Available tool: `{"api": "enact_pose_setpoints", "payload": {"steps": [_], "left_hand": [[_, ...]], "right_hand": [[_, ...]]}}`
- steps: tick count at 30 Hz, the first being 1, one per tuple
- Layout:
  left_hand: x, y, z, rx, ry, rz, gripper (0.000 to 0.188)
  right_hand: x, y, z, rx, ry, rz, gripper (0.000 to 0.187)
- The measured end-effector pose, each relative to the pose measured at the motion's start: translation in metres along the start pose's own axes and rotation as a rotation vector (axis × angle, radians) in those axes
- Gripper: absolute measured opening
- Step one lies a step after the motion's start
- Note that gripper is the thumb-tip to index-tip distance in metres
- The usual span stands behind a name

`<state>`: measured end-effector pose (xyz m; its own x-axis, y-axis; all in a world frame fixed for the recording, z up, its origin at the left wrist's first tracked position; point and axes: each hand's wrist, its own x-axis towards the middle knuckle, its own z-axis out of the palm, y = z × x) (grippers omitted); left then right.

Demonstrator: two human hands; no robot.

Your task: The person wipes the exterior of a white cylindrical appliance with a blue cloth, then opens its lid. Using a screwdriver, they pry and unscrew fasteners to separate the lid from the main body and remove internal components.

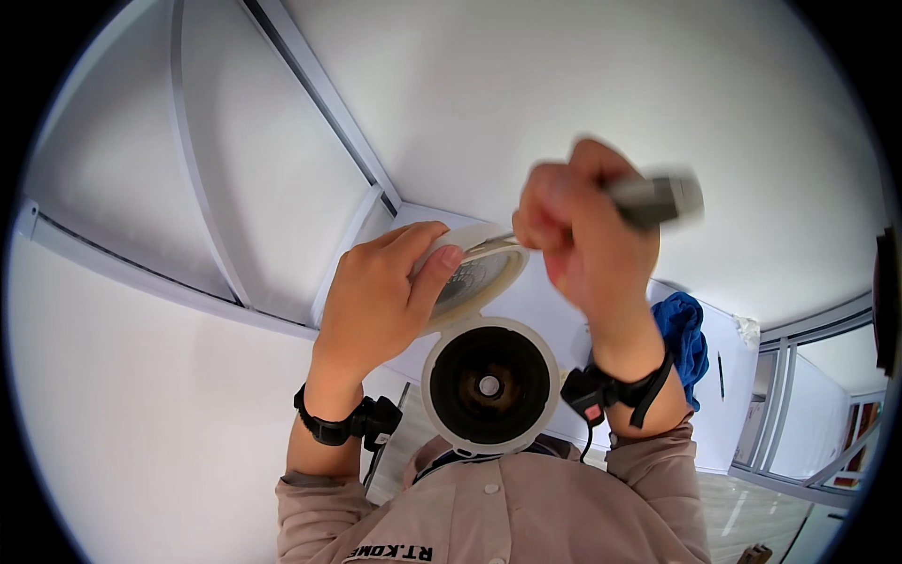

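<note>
A small white rice cooker (429, 385) stands close in front of my body with its lid raised. No inner pot sits in its dark round well (456, 376), and a pale round knob (489, 386) shows at the bottom. My left hand (385, 282) grips the near left side of the raised lid (512, 271), thumb over the rim. In my right hand (597, 226) is a screwdriver (658, 199), its grey handle blurred by motion. The thin metal shaft points left to the lid's upper edge; whether the tip is wedged into the seam I cannot tell.
Crumpled blue cloth (684, 338) lies on the white table (728, 376) beyond my right forearm, with a thin black pen-like stick (721, 376) beside it. White panels with metal framing (319, 85) rise behind and at left. Black straps with small boxes and cables circle both wrists.
</note>
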<state>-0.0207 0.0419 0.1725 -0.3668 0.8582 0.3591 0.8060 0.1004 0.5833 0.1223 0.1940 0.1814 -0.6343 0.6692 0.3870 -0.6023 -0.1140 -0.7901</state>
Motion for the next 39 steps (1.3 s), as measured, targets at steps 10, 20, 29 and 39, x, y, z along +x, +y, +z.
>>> {"api": "enact_pose_setpoints", "payload": {"steps": [10,20,29,39], "left_hand": [[-0.009,0.007,0.012,0.037,-0.090,0.126,0.034],[-0.015,0.029,0.033,0.110,-0.017,0.120,0.033],[-0.030,0.025,0.043,-0.058,0.040,0.088,0.026],[-0.019,0.038,0.036,0.195,0.016,0.123,0.028]], "right_hand": [[-0.074,0.022,-0.007,-0.586,-0.401,-0.757,0.022],[-0.081,0.019,0.018,-1.091,-0.429,-0.502,0.025],[-0.059,-0.015,0.007,-0.724,-0.396,-0.101,0.023],[-0.014,-0.042,-0.019,-0.381,-0.187,0.195,0.032]]}}
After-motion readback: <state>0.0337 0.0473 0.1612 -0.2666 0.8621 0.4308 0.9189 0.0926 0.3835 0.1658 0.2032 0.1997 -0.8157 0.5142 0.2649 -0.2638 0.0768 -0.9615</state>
